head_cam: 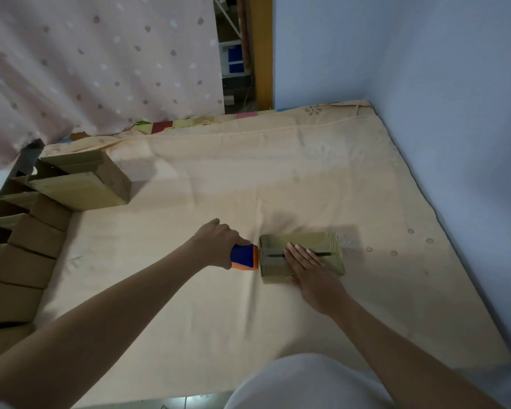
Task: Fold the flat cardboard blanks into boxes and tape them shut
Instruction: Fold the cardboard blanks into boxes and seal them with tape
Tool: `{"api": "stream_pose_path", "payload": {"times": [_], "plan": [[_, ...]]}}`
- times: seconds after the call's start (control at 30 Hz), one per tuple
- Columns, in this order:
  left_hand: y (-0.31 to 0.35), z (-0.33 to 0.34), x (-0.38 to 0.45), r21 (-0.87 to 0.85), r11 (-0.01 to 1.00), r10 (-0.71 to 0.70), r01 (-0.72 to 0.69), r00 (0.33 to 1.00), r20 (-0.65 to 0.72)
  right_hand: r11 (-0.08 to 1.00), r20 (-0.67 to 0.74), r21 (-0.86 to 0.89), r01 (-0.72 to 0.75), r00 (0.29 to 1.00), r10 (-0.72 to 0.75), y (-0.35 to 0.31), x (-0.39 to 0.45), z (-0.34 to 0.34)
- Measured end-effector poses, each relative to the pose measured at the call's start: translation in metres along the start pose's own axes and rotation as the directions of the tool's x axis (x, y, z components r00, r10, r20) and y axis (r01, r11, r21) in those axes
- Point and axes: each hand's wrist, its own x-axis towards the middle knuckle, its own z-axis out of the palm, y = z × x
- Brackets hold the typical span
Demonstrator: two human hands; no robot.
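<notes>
On the bed (pixel 278 178), my right hand (pixel 310 268) lies spread flat on the folded box (pixel 331 243), steadying it; beside the box, my left hand (pixel 219 242) grips the tape dispenser (pixel 245 257). Light, crushable cardboard, I judge: press gently near the seam.

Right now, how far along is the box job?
Done: a row of folded boxes lines the mattress's left edge. In hand: the right hand presses flat on a small box whose top seam shows dark and open, while the left hand grips the tape dispenser at its left end. Left: taping that seam. No flat blanks are in view.
</notes>
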Motion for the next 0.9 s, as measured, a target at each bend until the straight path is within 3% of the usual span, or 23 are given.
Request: {"api": "stream_pose_path", "payload": {"times": [0.1,0.23,0.43,0.57,0.63,0.73,0.8,0.87,0.9], "plan": [[0.006,-0.008,0.01,0.005,0.999,-0.043,0.043,0.997,0.059,1.0,0.03,0.011,-0.005,1.0,0.005,0.0,0.0,0.0],[0.008,0.005,0.015,0.133,0.981,-0.17,0.144,0.963,0.209,0.999,0.051,0.034,0.001,0.999,-0.003,0.002,0.001,0.0],[0.01,0.064,0.02,0.038,0.951,-0.308,0.306,0.948,0.083,0.999,0.073,0.047,0.01,0.997,-0.013,0.003,-0.001,-0.003],[0.032,0.114,0.016,-0.1,0.935,-0.325,0.341,0.934,0.147,0.986,0.019,0.165,-0.01,1.0,0.007,0.0,-0.002,-0.019],[0.043,0.132,0.012,-0.242,0.91,-0.296,0.337,0.936,0.192,0.991,-0.031,0.11,-0.071,0.997,0.075,0.005,-0.001,-0.024],[0.065,0.143,0.006,-0.471,0.797,-0.285,0.379,0.923,0.259,0.991,0.01,0.002,-0.135,0.991,0.135,0.017,0.003,-0.037],[0.076,0.134,0.005,-0.489,0.766,-0.415,0.417,0.902,0.12,0.984,0.066,-0.01,-0.177,0.982,0.178,0.026,0.007,-0.045],[0.082,0.102,0.002,-0.623,0.633,-0.612,0.46,0.79,-0.039,0.944,0.024,0.064,-0.323,0.946,0.322,0.036,0.011,-0.048],[0.083,0.084,0.001,-0.766,0.473,-0.698,0.435,0.715,-0.025,0.881,0.035,0.188,-0.433,0.9,0.435,0.04,0.012,-0.05]]}}
